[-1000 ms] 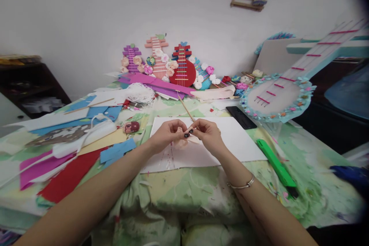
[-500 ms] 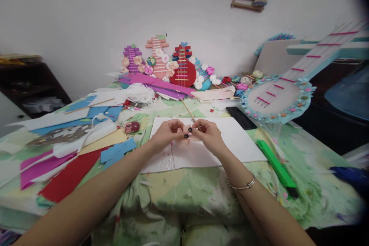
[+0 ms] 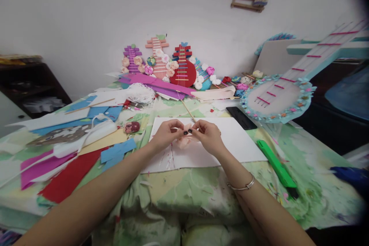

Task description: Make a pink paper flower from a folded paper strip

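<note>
Over a white sheet (image 3: 230, 142), my left hand (image 3: 170, 133) and my right hand (image 3: 209, 134) meet, thumbs and fingers pinched on a pale pink crepe paper flower (image 3: 183, 143). Its folds hang below my dark-nailed thumbs, and a small piece shows above them; my fingers hide part of it. A thin wooden stick (image 3: 188, 110) slants away just behind my hands; whether it touches the flower I cannot tell. Short pink marks or scraps (image 3: 170, 158) show on the sheet near my left wrist.
At right lie a green utility knife (image 3: 276, 169), a black phone-like slab (image 3: 241, 118) and a flower-edged paper lute (image 3: 276, 100). Small decorated lutes (image 3: 183, 71) lean on the wall. Red paper (image 3: 72, 175), blue strips (image 3: 118, 153) and a white glue gun (image 3: 96, 131) crowd the left.
My thumbs have shifted slightly on the pink paper, the left one rising level with the right. More of its folds now show below them.
</note>
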`<state>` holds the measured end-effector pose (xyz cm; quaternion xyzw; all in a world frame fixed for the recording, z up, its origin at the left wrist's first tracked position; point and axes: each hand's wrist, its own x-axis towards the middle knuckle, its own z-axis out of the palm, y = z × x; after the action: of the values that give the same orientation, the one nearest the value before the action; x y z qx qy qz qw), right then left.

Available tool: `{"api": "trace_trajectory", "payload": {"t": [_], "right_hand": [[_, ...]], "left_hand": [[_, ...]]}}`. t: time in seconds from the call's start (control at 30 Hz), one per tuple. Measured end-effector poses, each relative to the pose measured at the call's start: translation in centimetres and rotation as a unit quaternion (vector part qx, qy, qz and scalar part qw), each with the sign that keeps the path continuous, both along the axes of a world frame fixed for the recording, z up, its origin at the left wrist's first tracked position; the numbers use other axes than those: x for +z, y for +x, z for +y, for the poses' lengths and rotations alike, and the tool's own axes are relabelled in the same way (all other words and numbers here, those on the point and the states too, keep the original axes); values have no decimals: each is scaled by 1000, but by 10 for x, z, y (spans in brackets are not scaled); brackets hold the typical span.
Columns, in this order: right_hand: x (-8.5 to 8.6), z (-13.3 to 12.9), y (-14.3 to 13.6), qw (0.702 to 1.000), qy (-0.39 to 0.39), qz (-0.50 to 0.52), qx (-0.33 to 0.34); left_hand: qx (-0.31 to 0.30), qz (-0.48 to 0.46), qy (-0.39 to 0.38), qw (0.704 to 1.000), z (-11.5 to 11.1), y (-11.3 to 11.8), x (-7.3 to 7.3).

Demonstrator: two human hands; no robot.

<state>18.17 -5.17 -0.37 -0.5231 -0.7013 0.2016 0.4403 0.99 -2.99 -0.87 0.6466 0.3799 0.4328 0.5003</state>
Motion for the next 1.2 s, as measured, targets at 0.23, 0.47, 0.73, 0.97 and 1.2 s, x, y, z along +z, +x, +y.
{"api": "trace_trajectory", "payload": {"t": [0.23,0.47,0.73,0.97,1.2], "right_hand": [[-4,3,1,999,-18,29,8],[-5,6,2,993,-20,92,65],[-9,5,0,987,-75,99,106],[-7,5,0,990,-65,88,83],[-8,7,1,988,-51,114,93]], "left_hand": [[-12,-3,-4,1000,3,-1,-4],[-19,-31,4,999,-1,1,0],[-41,-71,29,996,-3,0,1],[-22,-48,58,997,-1,0,1],[-9,-22,40,999,-3,1,5]]}}
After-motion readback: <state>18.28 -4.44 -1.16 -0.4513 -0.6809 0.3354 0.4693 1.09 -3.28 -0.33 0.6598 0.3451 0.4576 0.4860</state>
